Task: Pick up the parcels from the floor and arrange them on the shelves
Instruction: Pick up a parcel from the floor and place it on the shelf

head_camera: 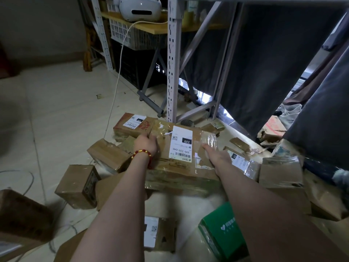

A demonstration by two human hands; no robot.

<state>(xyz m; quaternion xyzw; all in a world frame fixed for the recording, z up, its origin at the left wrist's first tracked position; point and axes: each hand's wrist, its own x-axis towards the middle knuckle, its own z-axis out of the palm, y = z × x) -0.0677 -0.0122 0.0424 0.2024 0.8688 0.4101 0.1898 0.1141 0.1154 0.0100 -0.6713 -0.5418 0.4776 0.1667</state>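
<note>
A large taped cardboard parcel (179,167) with a white label marked 220 lies on top of a heap of parcels on the floor. My left hand (146,144), with a red bead bracelet at the wrist, grips the parcel's far left edge. My right hand (217,156) lies on the parcel's right side with its fingers stretched toward the far right corner. A metal shelf upright (172,59) stands just behind the heap.
Several smaller brown parcels surround the big one, such as a box (79,186) at left, a labelled box (132,124) behind and a green box (224,231) near me. A white cable (118,80) runs down to the tiled floor. Dark curtains (264,63) hang at right.
</note>
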